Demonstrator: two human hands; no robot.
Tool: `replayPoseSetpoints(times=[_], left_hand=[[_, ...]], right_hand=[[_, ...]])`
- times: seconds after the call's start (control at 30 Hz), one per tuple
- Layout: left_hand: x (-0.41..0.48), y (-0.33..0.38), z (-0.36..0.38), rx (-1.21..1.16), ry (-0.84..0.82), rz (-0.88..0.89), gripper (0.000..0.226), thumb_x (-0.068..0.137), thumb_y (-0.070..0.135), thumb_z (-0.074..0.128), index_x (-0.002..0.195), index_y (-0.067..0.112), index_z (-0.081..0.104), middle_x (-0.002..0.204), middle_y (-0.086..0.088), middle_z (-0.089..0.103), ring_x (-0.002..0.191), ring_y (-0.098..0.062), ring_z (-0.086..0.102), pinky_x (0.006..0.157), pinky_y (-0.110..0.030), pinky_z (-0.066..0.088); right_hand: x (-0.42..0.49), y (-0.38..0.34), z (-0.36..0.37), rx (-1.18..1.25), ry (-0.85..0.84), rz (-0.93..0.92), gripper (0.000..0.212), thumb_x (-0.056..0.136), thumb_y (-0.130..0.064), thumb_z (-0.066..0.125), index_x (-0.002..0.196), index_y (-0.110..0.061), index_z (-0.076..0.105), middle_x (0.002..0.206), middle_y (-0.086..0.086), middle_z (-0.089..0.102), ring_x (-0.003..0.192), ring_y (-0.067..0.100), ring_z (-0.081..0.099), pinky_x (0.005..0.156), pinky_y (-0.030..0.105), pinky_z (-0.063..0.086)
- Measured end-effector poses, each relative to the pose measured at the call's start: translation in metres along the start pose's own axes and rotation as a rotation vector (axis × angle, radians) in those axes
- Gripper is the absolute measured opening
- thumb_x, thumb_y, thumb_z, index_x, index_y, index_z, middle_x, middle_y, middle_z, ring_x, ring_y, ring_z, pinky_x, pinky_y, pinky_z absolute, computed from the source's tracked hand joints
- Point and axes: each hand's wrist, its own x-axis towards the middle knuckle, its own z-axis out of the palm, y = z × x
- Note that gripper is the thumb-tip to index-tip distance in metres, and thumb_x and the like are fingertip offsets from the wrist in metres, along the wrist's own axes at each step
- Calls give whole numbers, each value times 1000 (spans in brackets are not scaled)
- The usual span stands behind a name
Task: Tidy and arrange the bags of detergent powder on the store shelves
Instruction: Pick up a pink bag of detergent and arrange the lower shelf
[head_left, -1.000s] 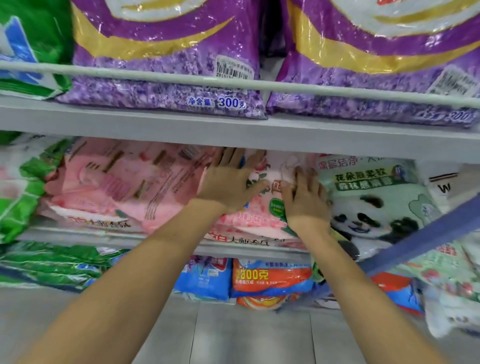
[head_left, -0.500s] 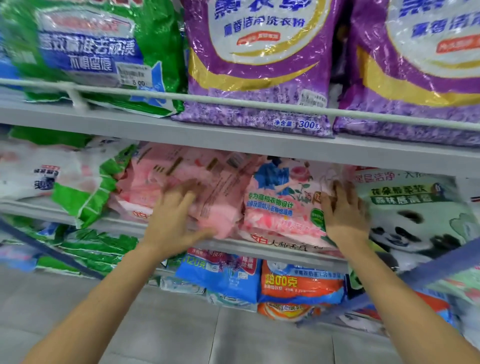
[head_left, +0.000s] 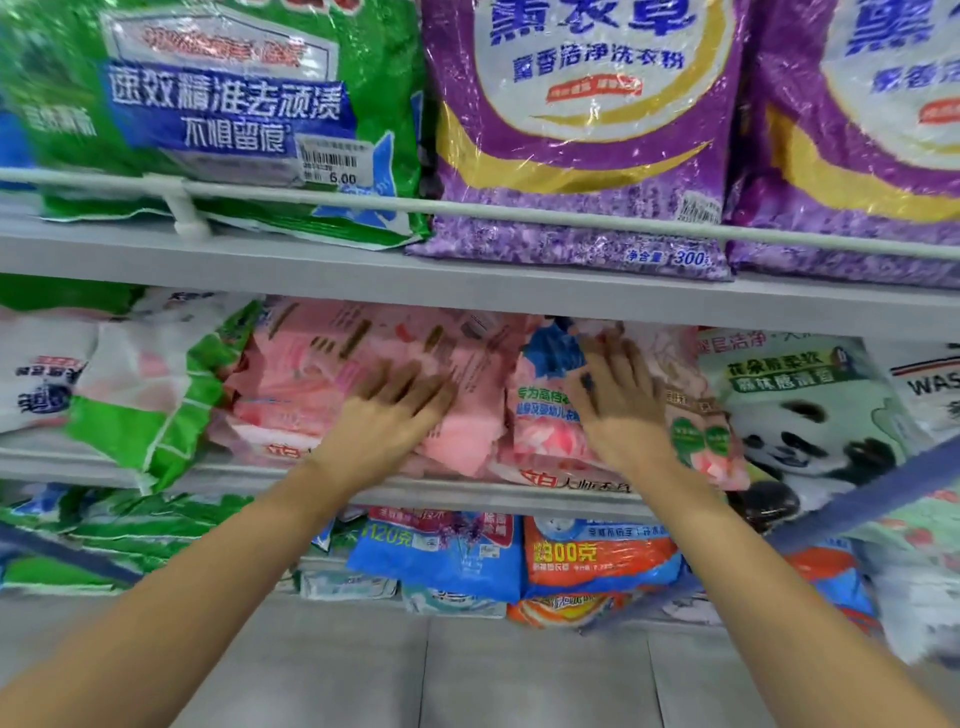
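Pink detergent bags fill the middle shelf. My left hand (head_left: 387, 410) lies flat with spread fingers on a slumped pink bag (head_left: 311, 374) printed with small text. My right hand (head_left: 618, 400) presses with straight fingers on an upright pink bag (head_left: 545, 410) with a blue and floral front. A panda-printed green bag (head_left: 800, 415) stands just right of it. Both hands are blurred by motion.
The upper shelf holds a green bag (head_left: 218, 114) and two purple bags (head_left: 582, 130) behind a white rail (head_left: 467, 208). Green and white bags (head_left: 130, 384) lean at the middle left. Blue and orange bags (head_left: 597, 556) sit on the lowest shelf. A blue-grey bar (head_left: 872, 493) crosses at right.
My left hand has slid right across the slumped pink bag. My right hand has moved left from the panda bag's edge onto the floral pink bag. The camera has tilted upward.
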Motion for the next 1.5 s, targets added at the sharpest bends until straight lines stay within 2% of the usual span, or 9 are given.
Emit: replayPoseSetpoints(times=[0.3,0.57,0.67,0.77,0.93,1.03,1.13,1.3,1.5], left_hand=[[-13,-58,-49,-207,114,-20,94,24,-4,89,109,11,52,80,-17,72,60,-31,69,49,-35,54],[-37,-96,-71,-335,181,107,41,66,17,60,105,14,49,73,-12,71,52,-24,66,43,-26,49],[-49,-104,-79,-431,174,115,34,76,27,57,108,16,53,81,-10,72,62,-24,67,53,-32,52],[-65,-111,-88,-368,225,111,28,79,25,58,103,11,57,78,-11,70,70,-24,65,62,-34,51],[-128,-71,-80,-652,425,-637,46,72,22,68,115,16,54,119,6,55,114,6,46,100,-13,35],[-159,-20,-62,-1042,608,-1333,35,68,32,74,95,31,52,100,-7,58,88,-4,56,80,-8,44],[-156,32,-42,-1927,455,-1781,75,34,51,88,90,10,59,76,-12,64,64,-16,64,56,-20,53],[-110,91,-36,-2754,252,-1836,91,65,64,54,124,-6,53,101,-22,69,83,-36,70,62,-42,60],[-48,128,-84,-2839,329,-1808,102,70,79,35,146,11,30,144,-17,42,131,-35,43,99,-36,44]], right_hand=[[-1,5,11,-71,-43,22,75,82,-64,1,150,-31,6,159,1,-2,146,21,-2,114,51,9],[-28,-113,-26,27,57,-514,112,57,-73,66,145,-31,12,146,5,39,131,25,41,115,49,17],[-22,-139,-16,83,283,-639,105,50,-66,77,136,-21,37,109,2,67,89,22,67,85,44,53],[-22,-156,-6,220,408,-781,78,63,-52,78,123,-15,44,102,3,71,83,19,69,62,30,56],[-32,-175,4,276,574,-789,67,47,-16,86,106,-17,53,88,-1,73,74,16,67,57,25,47],[-41,-181,1,374,626,-726,65,37,-9,89,96,-15,62,82,-1,72,72,17,65,57,27,45],[-55,-192,-14,556,654,-663,38,55,-3,74,92,-12,68,76,3,70,69,18,64,58,27,50],[-90,-198,-50,924,508,-339,25,65,-6,68,78,-26,59,66,-19,56,60,-4,49,55,13,38],[-137,-168,-101,1234,571,-96,18,64,-22,72,59,-27,56,52,-15,47,53,-3,38,52,14,36]])
